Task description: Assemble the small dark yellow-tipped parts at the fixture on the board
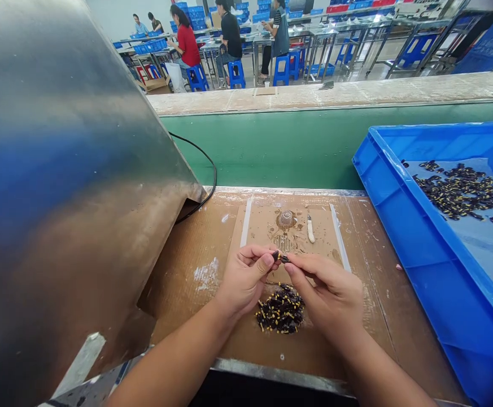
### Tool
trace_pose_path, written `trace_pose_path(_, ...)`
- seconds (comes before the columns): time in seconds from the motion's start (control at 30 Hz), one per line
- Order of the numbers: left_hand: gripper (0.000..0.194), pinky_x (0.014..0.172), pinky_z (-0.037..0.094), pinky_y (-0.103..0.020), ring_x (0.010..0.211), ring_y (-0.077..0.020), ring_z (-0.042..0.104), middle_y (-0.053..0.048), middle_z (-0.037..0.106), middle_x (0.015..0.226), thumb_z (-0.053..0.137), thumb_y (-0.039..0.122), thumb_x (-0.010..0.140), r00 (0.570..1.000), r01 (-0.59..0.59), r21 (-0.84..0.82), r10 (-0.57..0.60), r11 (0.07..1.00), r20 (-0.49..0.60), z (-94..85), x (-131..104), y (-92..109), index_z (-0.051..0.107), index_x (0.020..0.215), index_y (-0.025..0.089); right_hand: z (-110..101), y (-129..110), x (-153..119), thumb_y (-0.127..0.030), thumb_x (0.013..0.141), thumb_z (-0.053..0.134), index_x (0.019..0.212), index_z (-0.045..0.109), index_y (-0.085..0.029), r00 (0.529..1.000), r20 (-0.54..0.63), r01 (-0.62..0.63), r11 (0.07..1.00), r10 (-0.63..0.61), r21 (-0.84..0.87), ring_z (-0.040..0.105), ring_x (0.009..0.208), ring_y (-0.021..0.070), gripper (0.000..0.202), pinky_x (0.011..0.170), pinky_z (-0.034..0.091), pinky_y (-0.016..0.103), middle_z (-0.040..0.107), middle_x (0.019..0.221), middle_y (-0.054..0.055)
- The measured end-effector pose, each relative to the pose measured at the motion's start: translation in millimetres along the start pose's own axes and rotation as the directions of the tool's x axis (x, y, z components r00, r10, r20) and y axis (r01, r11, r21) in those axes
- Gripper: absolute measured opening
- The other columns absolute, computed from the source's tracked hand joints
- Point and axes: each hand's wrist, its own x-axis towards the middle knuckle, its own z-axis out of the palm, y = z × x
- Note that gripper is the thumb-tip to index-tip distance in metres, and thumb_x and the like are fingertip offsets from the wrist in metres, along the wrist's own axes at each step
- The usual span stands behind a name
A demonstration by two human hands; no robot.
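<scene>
Between my two hands, above the cardboard-covered table, is a small black part with a yellow band. Thumb and fingers of my left hand pinch its left end. At its right end, the thumb and forefinger of my right hand close on it. A pile of black and yellow parts lies on the cardboard just below and between my hands. Beyond my fingers are a small clear round cup in a wet patch and a white-handled tool.
A large metal housing fills the left side, with a black cable beside it. At right stands a blue bin holding many black and yellow parts. A green partition runs behind; several people sit or stand beyond.
</scene>
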Motion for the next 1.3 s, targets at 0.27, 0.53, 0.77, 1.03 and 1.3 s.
trace_pose_path(0.27,0.021,0.076,0.055,-0.022,0.076,-0.0123,0.067,-0.006,0.075,0.088,0.095,0.031,0.065,0.999,-0.039,0.132,0.043,0.990,-0.031,-9.1,2.8,-3.1,0.080,0.073,0.018,-2.9,1.7,2.3,-0.012,0.092,0.070,0.111,0.076,-0.029,0.997,0.044,0.069,0.997,-0.067,-0.045,0.075,0.093,0.0154,0.026,0.084,0.065,0.031,0.079,0.105,-0.001)
trace_pose_path(0.53,0.010,0.093,0.056,-0.029,0.096,-0.0181,0.071,-0.009,0.078,0.098,0.089,0.028,0.074,0.992,-0.124,0.227,0.124,0.966,0.017,-12.4,1.9,-10.1,0.082,0.078,0.021,-3.4,2.9,2.7,-0.009,0.092,0.070,0.110,0.075,-0.027,0.990,0.033,0.136,0.986,-0.134,-0.101,0.075,0.096,0.0152,0.026,0.086,0.065,0.030,0.079,0.106,0.000)
trace_pose_path(0.77,0.011,0.104,0.056,-0.036,0.108,-0.0225,0.073,-0.011,0.078,0.112,0.083,0.028,0.081,0.973,-0.221,0.387,0.232,0.895,0.021,-2.4,-3.2,-11.5,0.083,0.091,0.024,-3.9,6.1,2.8,-0.009,0.093,0.069,0.115,0.074,-0.028,0.982,-0.025,0.181,0.967,-0.188,-0.179,0.076,0.098,0.0175,0.030,0.090,0.066,0.032,0.079,0.111,0.002)
trace_pose_path(1.03,0.022,0.087,0.061,-0.027,0.100,-0.0175,0.071,-0.010,0.074,0.113,0.077,0.021,0.085,0.874,-0.481,0.535,0.432,0.694,0.224,-12.2,0.5,-8.1,0.080,0.107,0.025,0.5,6.0,3.2,-0.008,0.090,0.071,0.115,0.071,-0.023,0.955,-0.124,0.230,0.935,-0.270,-0.271,0.076,0.092,0.0161,0.029,0.087,0.065,0.028,0.079,0.105,0.003)
trace_pose_path(1.3,0.021,0.085,0.058,-0.031,0.088,-0.0180,0.069,-0.010,0.074,0.103,0.070,0.036,0.092,0.892,-0.428,0.658,0.407,0.620,0.197,-17.5,0.9,-9.7,0.080,0.100,0.020,-9.4,5.9,1.5,-0.014,0.093,0.067,0.102,0.069,-0.023,0.991,-0.135,0.022,0.989,-0.002,0.147,0.072,0.099,0.0179,0.014,0.082,0.063,0.031,0.073,0.105,0.005)
